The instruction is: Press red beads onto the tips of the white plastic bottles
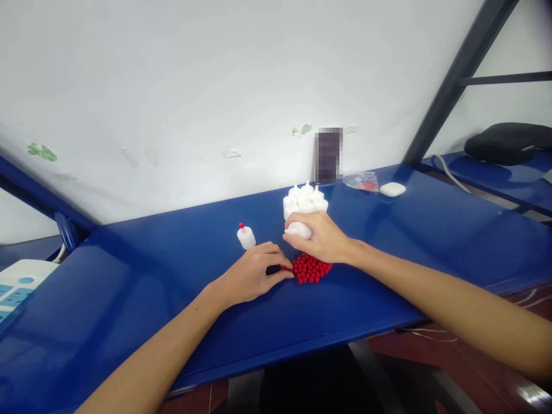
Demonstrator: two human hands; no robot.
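Note:
My right hand [317, 237] is closed around a white squeeze bottle [299, 230], its pointed nozzle facing left. Lower down, a pile of small red caps [308, 268] lies on the blue table. My left hand [261, 271] is at the left edge of this pile, thumb and index finger curled together about a red cap [286, 268], which the fingers partly cover. Behind my right hand stands a tight cluster of several white bottles [305, 201] with bare nozzles. One white bottle [246, 237] with a red cap on its tip stands apart, beyond my left hand.
A dark, pixelated upright phone-like object [328, 155] leans against the wall. To its right lie a clear plastic bag [362, 181] with red pieces and a white rounded object [392, 189]. A white and blue device [23, 284] sits at far left. The blue table's front edge [276, 363] runs nearest me.

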